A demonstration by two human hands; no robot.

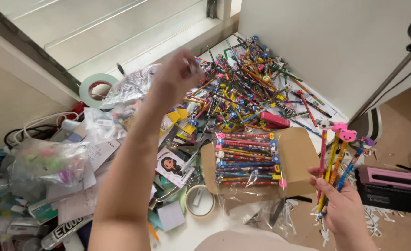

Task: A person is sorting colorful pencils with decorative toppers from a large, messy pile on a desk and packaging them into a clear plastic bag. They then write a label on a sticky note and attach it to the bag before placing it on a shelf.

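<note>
On a cluttered white desk, two hands sort colourful pencils.

Low at the right edge, the right hand (342, 207) is clenched around a small bunch of pencils (338, 162), held upright with their cartoon eraser tops fanned out above the fingers. Across the desk, the left hand (180, 69) reaches out over the big loose pile of pencils (247, 88) by the wall; it is blurred, with the fingers pinched together, and I cannot tell whether it grips anything. Between the hands, a clear packet of pencils (247, 160) lies flat on a piece of brown cardboard (300, 155). A roll of tape (200, 201) sits just in front of the cardboard, and another roll of tape (96, 86) rests near the window ledge.
</note>
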